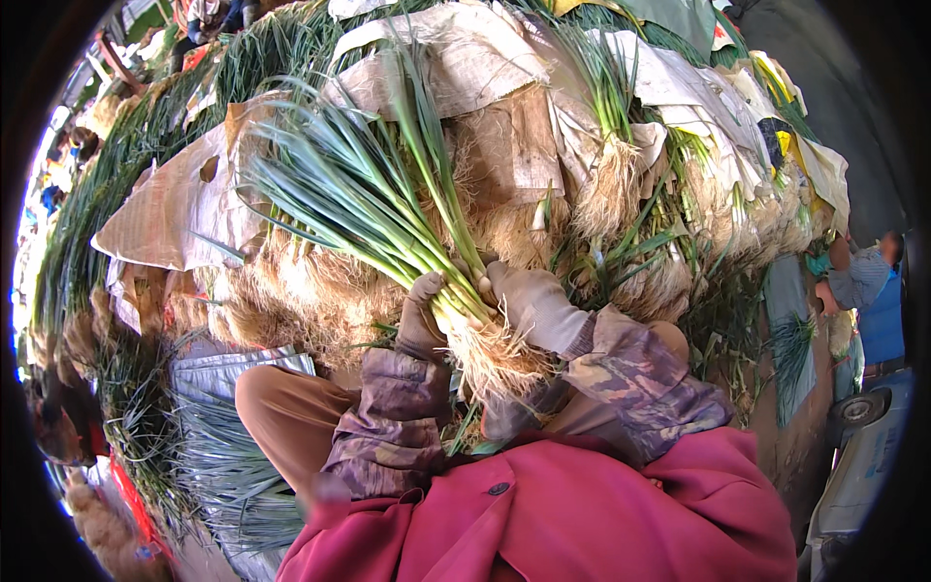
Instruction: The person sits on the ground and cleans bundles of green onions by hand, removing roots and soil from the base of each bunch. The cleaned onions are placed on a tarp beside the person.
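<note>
A bunch of long green onions (393,211) leans up and to the left across my lap, its pale roots (491,356) hanging towards me. My left hand (424,313), in a grey-brown work glove, is wrapped around the lower stalks of the bunch. From the other side my gloved right hand (534,305) grips a separate green onion stalk (447,182) by its white base, close against the bunch. The fingertips of my right hand are partly hidden behind the stalks and roots.
Before me rises a large heap of green onions, roots facing outward (313,291), partly covered by woven sacks (444,58). A rooted bunch (607,182) lies on it at the right. Leaves (233,465) cover sheeting at my left. A person (876,291) and a vehicle (858,465) are at the far right.
</note>
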Motion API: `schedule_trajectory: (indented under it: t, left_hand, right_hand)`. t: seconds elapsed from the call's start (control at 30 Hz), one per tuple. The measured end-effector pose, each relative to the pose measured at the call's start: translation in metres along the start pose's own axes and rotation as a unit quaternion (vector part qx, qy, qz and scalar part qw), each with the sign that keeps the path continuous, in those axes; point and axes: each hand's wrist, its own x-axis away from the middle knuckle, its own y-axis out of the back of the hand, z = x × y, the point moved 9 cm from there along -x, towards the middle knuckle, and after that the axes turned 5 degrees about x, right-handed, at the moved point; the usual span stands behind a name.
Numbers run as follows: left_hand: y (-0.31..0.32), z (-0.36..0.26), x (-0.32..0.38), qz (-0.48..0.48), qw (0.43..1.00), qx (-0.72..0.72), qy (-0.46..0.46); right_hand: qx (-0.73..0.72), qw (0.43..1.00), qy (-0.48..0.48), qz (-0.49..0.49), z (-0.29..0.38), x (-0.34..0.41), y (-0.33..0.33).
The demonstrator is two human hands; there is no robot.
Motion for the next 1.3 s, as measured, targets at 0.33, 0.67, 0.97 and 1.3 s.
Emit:
schedule_trajectory:
  t: [0.33, 0.67, 0.97, 1.3]
  left_hand:
    - [0.028, 0.000, 0.007, -0.041, 0.999, -0.032, 0.003]
    - [0.052, -0.009, 0.008, -0.098, 0.994, -0.023, -0.039]
    - [0.031, -0.010, 0.005, -0.043, 0.993, -0.098, -0.056]
    - [0.048, -0.017, 0.012, -0.134, 0.979, -0.107, -0.108]
  right_hand:
    - [-0.309, 0.946, -0.002, -0.098, -0.030, -0.001, 0.046]
    - [-0.479, 0.837, -0.066, -0.257, -0.015, -0.007, 0.006]
    - [-0.394, 0.874, -0.042, -0.280, -0.013, 0.007, 0.033]
    - [-0.367, 0.889, -0.083, -0.260, -0.004, 0.001, 0.016]
